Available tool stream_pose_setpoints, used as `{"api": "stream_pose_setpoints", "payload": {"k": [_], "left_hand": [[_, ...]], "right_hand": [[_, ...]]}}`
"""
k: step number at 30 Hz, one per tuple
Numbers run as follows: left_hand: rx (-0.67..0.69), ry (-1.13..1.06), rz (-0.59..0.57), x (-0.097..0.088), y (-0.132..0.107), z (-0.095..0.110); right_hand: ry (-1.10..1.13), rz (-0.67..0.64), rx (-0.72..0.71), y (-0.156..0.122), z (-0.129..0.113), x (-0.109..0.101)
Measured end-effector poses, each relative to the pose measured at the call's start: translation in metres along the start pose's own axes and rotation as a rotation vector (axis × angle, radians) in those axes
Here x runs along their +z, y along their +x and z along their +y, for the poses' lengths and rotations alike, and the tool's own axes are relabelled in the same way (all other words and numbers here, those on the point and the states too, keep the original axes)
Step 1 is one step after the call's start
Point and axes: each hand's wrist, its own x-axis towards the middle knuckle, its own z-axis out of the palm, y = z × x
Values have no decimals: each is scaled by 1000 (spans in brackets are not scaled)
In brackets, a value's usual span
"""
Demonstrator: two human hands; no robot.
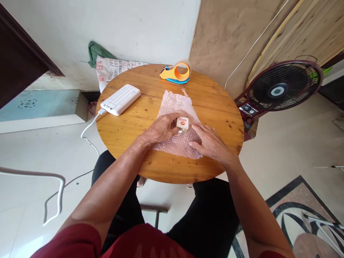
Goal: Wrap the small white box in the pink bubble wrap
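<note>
A small cream box (pixel 183 123) with a red label on top stands on a sheet of pinkish bubble wrap (pixel 185 145). My left hand (pixel 163 127) has its thumb and fingers closed on the box's left side. To the right of the box, my right hand (pixel 208 139) lies over the bubble wrap with its fingers stretched out and thumb apart. It holds nothing. The far part of the wrap lies flat, and its near edge falls close to the table's front.
On the round wooden table (pixel 129 129) sit a white power bank (pixel 120 99) with a cable at left and an orange tape dispenser (pixel 176 72) at the back. A dark fan (pixel 279 89) stands beyond the right edge. A printed sack (pixel 115 70) leans behind.
</note>
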Motion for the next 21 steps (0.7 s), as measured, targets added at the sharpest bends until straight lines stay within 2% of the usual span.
{"api": "stream_pose_setpoints", "payload": {"k": [11, 14, 18, 21], "left_hand": [[-54, 230, -8, -2, 2, 3], [-45, 286, -9, -3, 2, 4], [-20, 267, -13, -3, 2, 3], [4, 245, -14, -2, 2, 0]], "right_hand": [[-134, 26, -56, -5, -12, -6], [-162, 37, -134, -8, -18, -8], [-126, 23, -258, -17, -30, -7], [-178, 8, -246, -24, -39, 3]]}}
